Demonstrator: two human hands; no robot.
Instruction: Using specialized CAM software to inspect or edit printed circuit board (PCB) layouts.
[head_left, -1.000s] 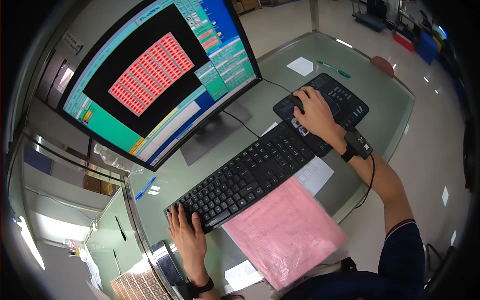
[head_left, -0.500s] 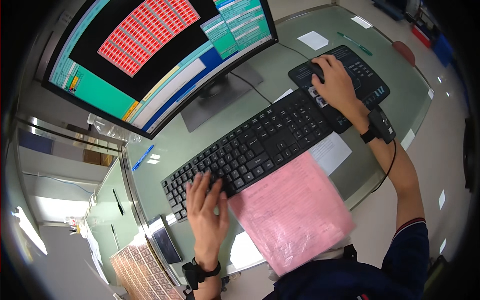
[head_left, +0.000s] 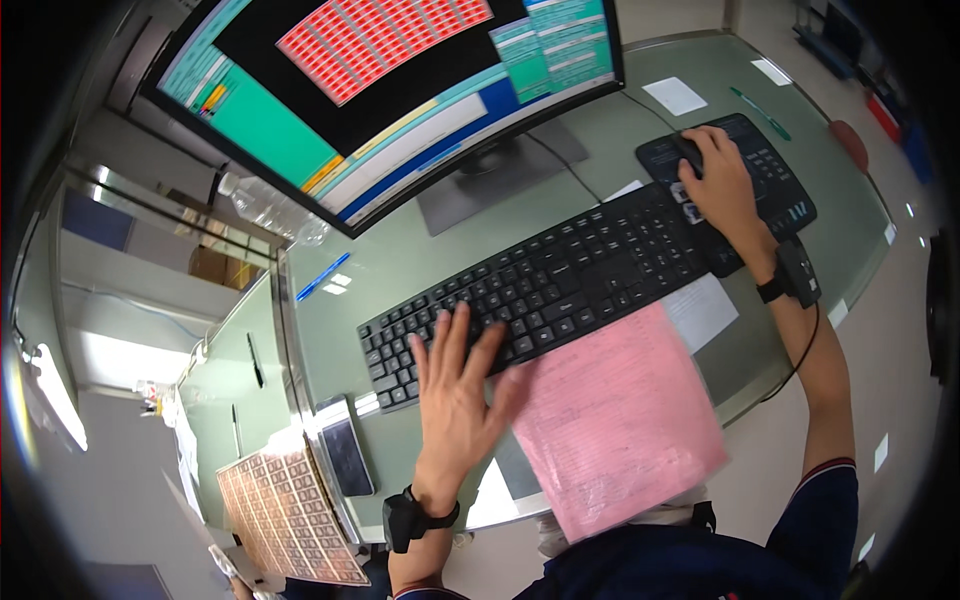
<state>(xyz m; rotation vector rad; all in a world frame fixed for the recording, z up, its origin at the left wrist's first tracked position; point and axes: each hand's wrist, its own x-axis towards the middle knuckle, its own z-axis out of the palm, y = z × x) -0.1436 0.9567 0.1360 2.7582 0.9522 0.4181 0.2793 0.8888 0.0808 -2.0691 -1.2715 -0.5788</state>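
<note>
My left hand [head_left: 458,400] rests over the left part of a black keyboard [head_left: 600,272], its fingers spread on the keys and the thumb blurred beside a pink paper sheet. My right hand [head_left: 722,185] is curved over a dark computer mouse [head_left: 688,153], partly hidden under the fingers, on a black printed mouse pad [head_left: 785,175]. The pink sheet [head_left: 625,420], in a clear shiny sleeve, lies in front of the keyboard and reaches past the desk's near edge. Behind the keyboard stands a monitor [head_left: 420,130] showing a grid of red cells on black, with green panels.
A phone [head_left: 345,450] lies left of my left wrist, next to a sheet with a grid of brownish patterns [head_left: 285,510]. A blue pen [head_left: 323,277] and a clear plastic bottle [head_left: 270,208] are by the monitor. A green pen [head_left: 762,113] lies at the far right.
The view has shifted, so the desk and monitor sit further right in the picture. My left hand has moved rightward along the keys with its thumb spread out. My right hand stays on the mouse.
</note>
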